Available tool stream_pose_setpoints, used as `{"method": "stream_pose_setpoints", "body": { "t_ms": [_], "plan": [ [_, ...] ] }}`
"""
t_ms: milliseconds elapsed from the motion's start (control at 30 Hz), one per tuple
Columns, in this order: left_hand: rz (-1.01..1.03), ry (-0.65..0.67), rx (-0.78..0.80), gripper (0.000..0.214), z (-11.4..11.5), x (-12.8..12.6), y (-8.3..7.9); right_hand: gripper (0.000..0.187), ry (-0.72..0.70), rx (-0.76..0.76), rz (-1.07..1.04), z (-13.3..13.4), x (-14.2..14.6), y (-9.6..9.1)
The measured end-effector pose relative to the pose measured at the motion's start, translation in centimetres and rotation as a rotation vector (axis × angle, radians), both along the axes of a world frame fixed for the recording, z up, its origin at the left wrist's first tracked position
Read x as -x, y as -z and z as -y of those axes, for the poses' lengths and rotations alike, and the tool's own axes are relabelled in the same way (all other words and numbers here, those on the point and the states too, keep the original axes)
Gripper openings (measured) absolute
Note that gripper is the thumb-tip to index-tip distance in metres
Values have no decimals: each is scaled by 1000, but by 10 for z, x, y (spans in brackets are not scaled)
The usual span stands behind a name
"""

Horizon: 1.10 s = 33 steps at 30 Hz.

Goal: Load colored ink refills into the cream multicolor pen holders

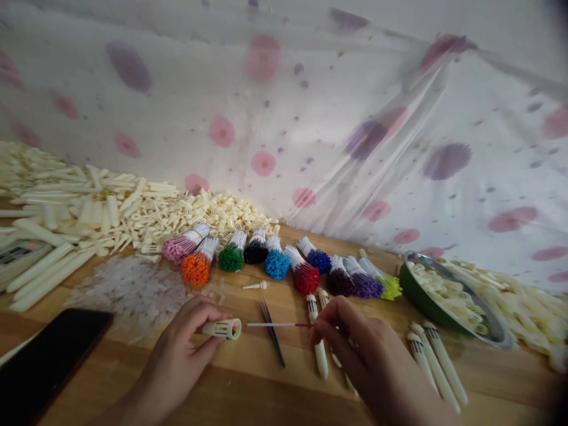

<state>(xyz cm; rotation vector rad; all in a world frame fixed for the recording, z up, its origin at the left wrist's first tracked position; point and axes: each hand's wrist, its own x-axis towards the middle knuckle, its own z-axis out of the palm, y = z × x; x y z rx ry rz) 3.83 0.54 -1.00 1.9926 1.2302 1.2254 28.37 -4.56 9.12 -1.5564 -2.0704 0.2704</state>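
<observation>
At the near left, a dark phone [60,358] lies on the wooden table [248,390]. Farther from it are long cream tubes [48,275], and a heap of small cream parts [213,213] stretches behind them to the right. To the right of the phone there is a spread of clear pieces [128,296].

Next comes the left hand [184,343], which pinches a short cream barrel [217,329] between thumb and fingers. The barrel lies sideways, its round mouth is turned to the right, and some small coloured spots show inside it.

Beyond the hands, a row of bundled refills [276,263] goes from pink and orange to purple and yellow, mostly with white ends to the far side. Nearer than this row lie a single small cream part [256,286] and dark tweezers [275,343].

Above the tweezers, a thin refill [270,325] is held level; its white end points to the barrel's mouth, near but apart. The right hand [355,343] pinches its red end in closed fingertips.

Multicolour pens [319,349] lie partly behind this hand. At the right, three more pens [439,361] lie nearer than a green bowl [415,293] of cream parts.
</observation>
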Motion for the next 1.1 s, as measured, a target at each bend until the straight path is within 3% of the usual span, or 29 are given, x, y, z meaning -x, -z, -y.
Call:
{"method": "stream_pose_setpoints", "body": {
  "t_ms": [300,1100],
  "plan": [
    [-49,37,-13,25,2,-3,-3,19,-79,-84,27,-4,22,21],
    [-62,99,47,25,11,-11,-11,19,-140,-44,57,-5,39,32]
  ]
}}
